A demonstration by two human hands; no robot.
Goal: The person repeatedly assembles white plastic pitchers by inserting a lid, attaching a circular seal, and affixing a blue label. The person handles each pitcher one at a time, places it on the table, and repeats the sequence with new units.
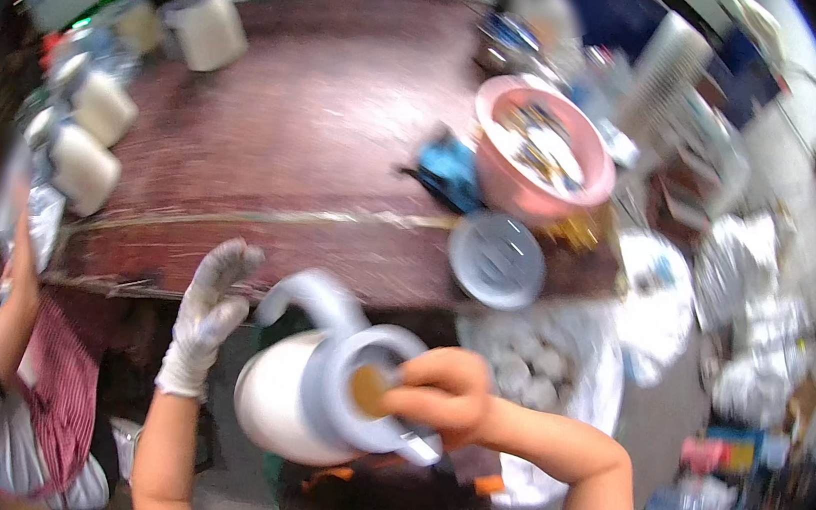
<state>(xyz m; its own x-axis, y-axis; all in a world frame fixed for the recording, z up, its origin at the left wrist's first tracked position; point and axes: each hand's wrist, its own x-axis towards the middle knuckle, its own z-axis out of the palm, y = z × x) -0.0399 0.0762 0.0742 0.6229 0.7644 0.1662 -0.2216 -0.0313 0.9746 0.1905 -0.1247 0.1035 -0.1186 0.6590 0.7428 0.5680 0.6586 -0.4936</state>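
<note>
Head | jug [276,396] tipped side-to-side, mouth right | right hand [443,390] nearer, at mouth, can't tell grip | left hand [208,318] left of jug, empty, wide

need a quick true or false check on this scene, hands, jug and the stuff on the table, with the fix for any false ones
1. The left hand wears a white glove. True.
2. The right hand is at the mouth of a white and grey jug. True.
3. The right hand is gloved too. False: it is bare.
4. A blue item lies left of the pink basin. True.
5. The basin is empty. False: it holds a heap of small pieces.
</note>
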